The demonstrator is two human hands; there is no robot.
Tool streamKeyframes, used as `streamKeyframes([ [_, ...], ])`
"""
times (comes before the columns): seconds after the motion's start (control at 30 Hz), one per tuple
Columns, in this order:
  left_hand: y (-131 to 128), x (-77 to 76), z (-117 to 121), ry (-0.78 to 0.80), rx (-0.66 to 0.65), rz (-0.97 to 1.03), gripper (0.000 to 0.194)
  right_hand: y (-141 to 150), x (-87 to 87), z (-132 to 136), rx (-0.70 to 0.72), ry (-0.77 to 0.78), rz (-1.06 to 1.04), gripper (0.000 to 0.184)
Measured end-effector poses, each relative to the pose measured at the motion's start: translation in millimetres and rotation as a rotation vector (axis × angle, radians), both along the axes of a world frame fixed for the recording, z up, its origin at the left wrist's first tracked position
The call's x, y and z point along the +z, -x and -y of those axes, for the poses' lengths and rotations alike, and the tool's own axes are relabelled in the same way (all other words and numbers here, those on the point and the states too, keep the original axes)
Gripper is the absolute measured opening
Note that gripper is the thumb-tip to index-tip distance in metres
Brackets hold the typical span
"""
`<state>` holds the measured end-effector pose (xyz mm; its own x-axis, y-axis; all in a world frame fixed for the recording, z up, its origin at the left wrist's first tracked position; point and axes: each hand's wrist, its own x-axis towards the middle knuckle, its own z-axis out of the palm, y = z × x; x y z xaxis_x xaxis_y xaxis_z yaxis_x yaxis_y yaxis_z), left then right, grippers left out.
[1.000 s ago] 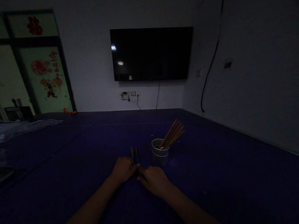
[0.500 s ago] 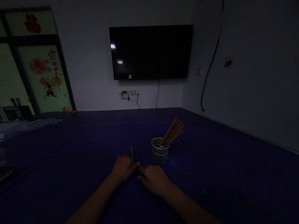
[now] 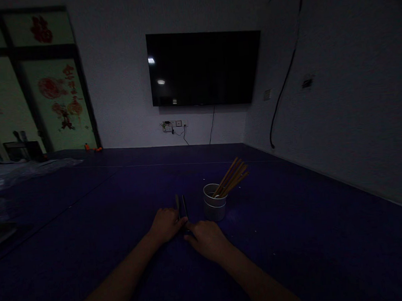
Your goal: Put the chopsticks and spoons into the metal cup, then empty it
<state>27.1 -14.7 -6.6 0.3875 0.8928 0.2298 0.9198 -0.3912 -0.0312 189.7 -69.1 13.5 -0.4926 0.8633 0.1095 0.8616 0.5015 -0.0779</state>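
On the dark blue surface, two slim utensils lie side by side, pointing away from me. The grey one [image 3: 177, 201] has a broader, flattened end, perhaps a spoon or knife; the thin dark one [image 3: 184, 202] looks like a narrow handle. My left hand [image 3: 165, 224] is closed at the grey utensil, its thumb reaching across the near ends. From the other side, my right hand [image 3: 209, 239] has its fingers curled in and its index fingertip pressed at the thin utensil's near end. The fingers hide the lower parts. A metal cup [image 3: 215, 209] stands just right, with several wooden chopsticks [image 3: 233, 178] leaning rightward in it.
A black television [image 3: 205, 68] hangs on the far wall above sockets and cords. Crumpled clear plastic [image 3: 33, 173] and a tray-like thing [image 3: 0, 234] lie at the left. Small orange objects [image 3: 93, 148] sit by the glass door. A dark cable [image 3: 283, 94] hangs on the right wall.
The view has tilted very slightly. Both hands, the two utensils and the cup keep their places.
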Motion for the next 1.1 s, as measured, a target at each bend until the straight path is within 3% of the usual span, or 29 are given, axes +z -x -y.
streamKeyframes([
  [1.1, -0.3, 4.4, 2.7, 0.025, -0.008, 0.021, 0.057, 1.6, 3.8, 2.0, -0.011, 0.008, 0.018, 0.037],
])
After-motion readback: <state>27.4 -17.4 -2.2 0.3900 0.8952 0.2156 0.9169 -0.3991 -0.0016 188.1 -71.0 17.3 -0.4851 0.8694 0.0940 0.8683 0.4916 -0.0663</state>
